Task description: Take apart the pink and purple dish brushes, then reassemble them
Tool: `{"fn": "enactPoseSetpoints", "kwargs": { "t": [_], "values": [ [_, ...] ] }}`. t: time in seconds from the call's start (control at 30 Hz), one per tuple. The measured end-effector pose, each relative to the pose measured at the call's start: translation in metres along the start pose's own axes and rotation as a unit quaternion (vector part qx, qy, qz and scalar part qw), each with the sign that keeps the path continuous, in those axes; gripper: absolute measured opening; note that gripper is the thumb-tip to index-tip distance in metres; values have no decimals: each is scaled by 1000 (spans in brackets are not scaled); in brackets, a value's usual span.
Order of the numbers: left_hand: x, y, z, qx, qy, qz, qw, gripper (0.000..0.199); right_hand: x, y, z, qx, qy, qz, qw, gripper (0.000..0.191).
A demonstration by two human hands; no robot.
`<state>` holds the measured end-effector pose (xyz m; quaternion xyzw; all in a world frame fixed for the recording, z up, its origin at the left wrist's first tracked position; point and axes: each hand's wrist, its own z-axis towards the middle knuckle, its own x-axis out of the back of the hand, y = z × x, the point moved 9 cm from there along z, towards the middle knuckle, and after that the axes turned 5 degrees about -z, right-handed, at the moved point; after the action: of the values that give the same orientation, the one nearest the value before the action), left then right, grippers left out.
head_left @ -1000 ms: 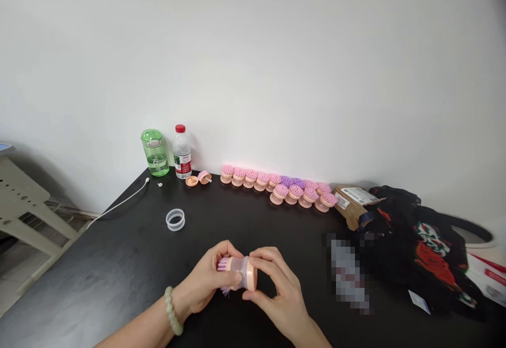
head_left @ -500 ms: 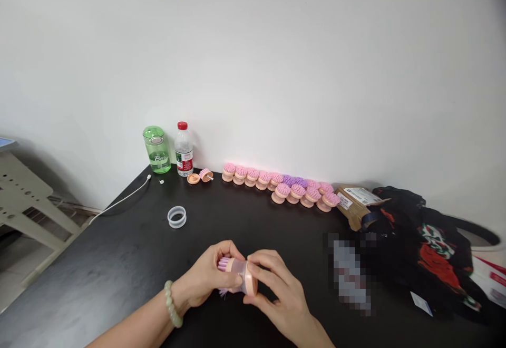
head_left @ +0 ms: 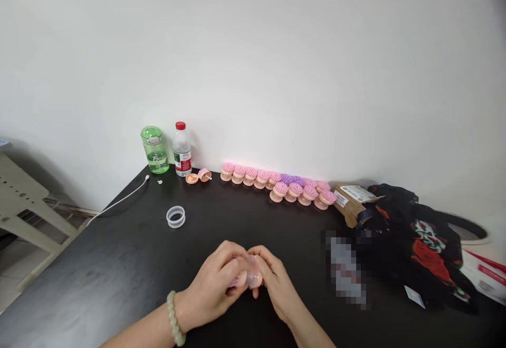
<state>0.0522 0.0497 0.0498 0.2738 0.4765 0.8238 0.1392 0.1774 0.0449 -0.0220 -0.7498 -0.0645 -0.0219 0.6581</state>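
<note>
Left hand [head_left: 215,282] and right hand [head_left: 280,287] curl closed round a brush [head_left: 253,273] (probably light, soft at the waist); its stiffer ends likely offer the surest hold.

Held brush [head_left: 254,275]: mostly covered by left hand [head_left: 209,284] and right hand [head_left: 279,287], smeared by motion blur; most of its bristles are hidden. Both forearms [head_left: 144,332] run off the picture's bottom, as does the near edge of the tabletop [head_left: 130,263]. Pixelated patch [head_left: 348,269] toward the tabletop's right end: unreadable. White bit [head_left: 159,182] near back-left corner: too small to identify. Along the back edge, purple brushes [head_left: 297,181] partly hidden behind the front-row pink brushes [head_left: 293,193]. Red-and-white package [head_left: 484,278] cropped by the picture's right side.
</note>
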Motion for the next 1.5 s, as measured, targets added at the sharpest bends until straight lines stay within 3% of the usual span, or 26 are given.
{"fn": "enactPoseSetpoints", "kwargs": {
  "t": [0.1,0.2,0.33,0.43,0.53,0.63,0.73,0.87,1.03,1.13,1.33,1.5],
  "values": [
    [-3,7,0,-29,-28,5,999,24,-8,4,0,-37,-30,73,996,43],
    [-3,4,1,-34,-35,10,999,24,-6,5,2,-37,-35,52,997,44],
    [8,-25,1,18,26,52,998,52,16,-9,5,82,55,-124,987,25],
    [17,-46,-1,62,74,112,989,68,16,-23,2,186,78,-223,954,38],
    [19,-50,-2,57,91,159,981,64,4,-25,1,221,56,-265,937,57],
    [12,-46,-2,36,73,164,983,67,-4,-24,6,224,65,-278,932,67],
    [2,-42,-4,14,47,167,985,79,1,-18,20,195,105,-299,928,47],
    [1,-44,-7,10,62,189,980,80,30,-13,47,158,181,-328,914,23],
    [2,-50,-9,20,60,207,976,79,78,-15,92,139,278,-361,879,13],
    [1,-49,-9,17,52,216,975,80,94,-17,109,129,326,-375,858,10],
    [-1,-41,-8,-6,41,222,974,75,65,-11,113,174,297,-436,831,10],
    [-7,-36,-8,1,6,237,972,74,62,-2,127,196,264,-475,817,41]
  ]
}}
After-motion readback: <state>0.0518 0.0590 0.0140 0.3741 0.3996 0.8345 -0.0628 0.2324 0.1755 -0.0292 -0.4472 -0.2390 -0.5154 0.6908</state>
